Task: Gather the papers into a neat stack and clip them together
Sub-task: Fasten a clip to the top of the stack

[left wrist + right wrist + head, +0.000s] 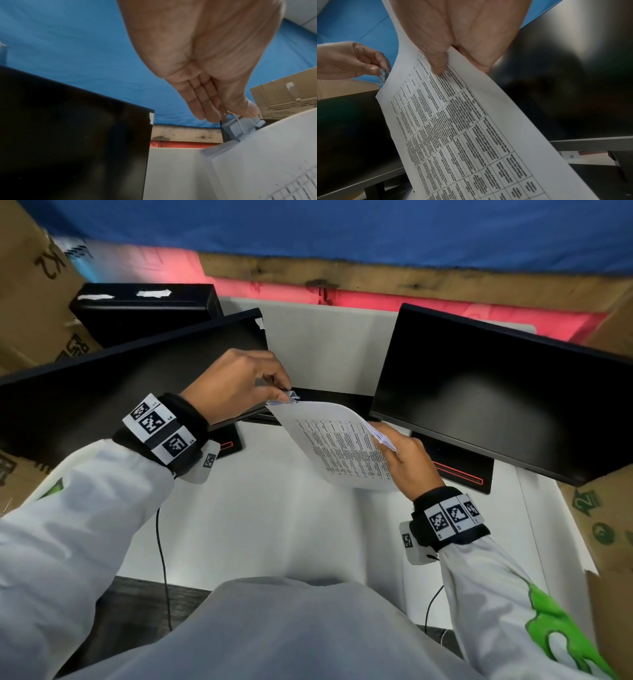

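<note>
A stack of white papers (339,446) printed with a table is held in the air above the white desk (260,529), between the two monitors. My right hand (404,460) grips its right edge, thumb on the printed face (436,67). My left hand (239,385) pinches the wire handles of a pale blue binder clip (294,398) that sits on the stack's far left corner. In the left wrist view the clip (240,127) bites the paper edge (274,155) under my fingertips (247,111). The right wrist view shows the clip (384,74) at the sheet's left edge.
Two dark monitors stand on the desk, one at the left (102,392) and one at the right (507,392), with their bases behind the papers. A black box (144,309) sits at the back left. Cardboard boxes (30,289) flank both sides. Cables (164,559) hang at the desk's front.
</note>
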A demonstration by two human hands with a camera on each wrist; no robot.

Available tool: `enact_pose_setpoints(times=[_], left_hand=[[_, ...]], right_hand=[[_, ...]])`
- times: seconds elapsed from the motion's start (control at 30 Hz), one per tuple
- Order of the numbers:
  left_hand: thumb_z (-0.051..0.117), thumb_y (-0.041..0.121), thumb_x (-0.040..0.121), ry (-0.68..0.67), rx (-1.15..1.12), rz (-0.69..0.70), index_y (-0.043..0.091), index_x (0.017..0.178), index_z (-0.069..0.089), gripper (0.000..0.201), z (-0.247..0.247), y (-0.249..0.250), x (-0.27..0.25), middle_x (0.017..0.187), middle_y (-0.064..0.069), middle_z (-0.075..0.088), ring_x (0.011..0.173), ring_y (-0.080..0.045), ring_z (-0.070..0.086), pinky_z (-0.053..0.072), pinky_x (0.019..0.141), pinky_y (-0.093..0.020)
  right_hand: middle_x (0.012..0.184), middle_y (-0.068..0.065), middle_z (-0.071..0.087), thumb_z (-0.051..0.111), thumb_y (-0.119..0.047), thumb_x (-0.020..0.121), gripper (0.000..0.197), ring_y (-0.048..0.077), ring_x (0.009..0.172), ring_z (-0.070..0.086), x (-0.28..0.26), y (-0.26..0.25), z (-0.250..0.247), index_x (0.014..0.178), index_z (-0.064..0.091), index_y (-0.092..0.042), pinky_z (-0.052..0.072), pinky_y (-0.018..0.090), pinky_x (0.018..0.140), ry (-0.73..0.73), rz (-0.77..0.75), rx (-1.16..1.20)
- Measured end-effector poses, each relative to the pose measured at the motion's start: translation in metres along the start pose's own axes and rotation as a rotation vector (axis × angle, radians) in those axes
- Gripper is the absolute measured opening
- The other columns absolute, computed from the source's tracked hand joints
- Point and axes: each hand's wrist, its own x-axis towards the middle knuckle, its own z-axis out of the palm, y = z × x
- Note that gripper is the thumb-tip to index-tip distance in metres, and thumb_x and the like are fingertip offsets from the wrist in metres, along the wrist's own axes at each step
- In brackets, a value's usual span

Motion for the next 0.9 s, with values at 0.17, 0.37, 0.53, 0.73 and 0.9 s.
enact_pose_setpoints(times=[0.17, 0.37, 0.53, 0.73, 0.9], left_hand=[[0.08, 0.021, 0.083, -0.065, 0.025, 0.01, 0.01, 0.091, 0.078, 0.014, 0.0, 0.0, 0.001, 0.09, 0.001, 0.071, 0.08, -0.018, 0.068, 0.053, 0.079, -0.033], [0.079, 0.024, 0.084, -0.137, 0.048, 0.015, 0.011, 0.092, 0.077, 0.016, -0.001, -0.003, 0.003, 0.091, 0.001, 0.071, 0.08, -0.018, 0.067, 0.055, 0.078, -0.04], [0.077, 0.026, 0.085, -0.145, 0.077, 0.035, 0.011, 0.093, 0.076, 0.017, -0.002, -0.003, 0.006, 0.091, 0.001, 0.07, 0.08, -0.02, 0.067, 0.055, 0.076, -0.042], [0.077, 0.023, 0.086, -0.092, 0.082, 0.038, 0.01, 0.091, 0.077, 0.014, -0.002, -0.002, 0.007, 0.089, 0.0, 0.07, 0.078, -0.021, 0.066, 0.054, 0.074, -0.041], [0.077, 0.025, 0.086, -0.102, 0.085, 0.06, 0.012, 0.092, 0.076, 0.015, 0.001, -0.003, 0.007, 0.092, 0.001, 0.07, 0.078, -0.023, 0.067, 0.055, 0.074, -0.043]], right_hand=[[0.117, -0.004, 0.068, 0.046, -0.001, 0.097, 0.044, 0.011, 0.107, 0.064, -0.001, 0.0, -0.002, 0.132, 0.055, -0.026, 0.054, 0.016, 0.085, -0.004, -0.03, -0.052], [0.116, -0.002, 0.069, 0.044, 0.008, 0.089, 0.055, 0.016, 0.106, 0.064, 0.001, 0.004, -0.004, 0.13, 0.056, -0.026, 0.055, 0.033, 0.087, 0.025, -0.055, -0.122], [0.116, -0.003, 0.068, 0.045, 0.009, 0.088, 0.058, 0.015, 0.104, 0.064, 0.004, 0.006, -0.004, 0.131, 0.055, -0.03, 0.054, 0.027, 0.085, 0.049, -0.045, -0.158], [0.116, -0.003, 0.068, 0.046, 0.009, 0.087, 0.058, 0.015, 0.105, 0.064, 0.001, 0.007, -0.005, 0.13, 0.056, -0.03, 0.054, 0.028, 0.086, 0.053, -0.061, -0.145], [0.119, -0.005, 0.067, 0.045, 0.012, 0.084, 0.063, 0.016, 0.109, 0.063, 0.001, 0.01, -0.002, 0.129, 0.056, -0.03, 0.053, 0.034, 0.092, 0.053, -0.079, -0.147]])
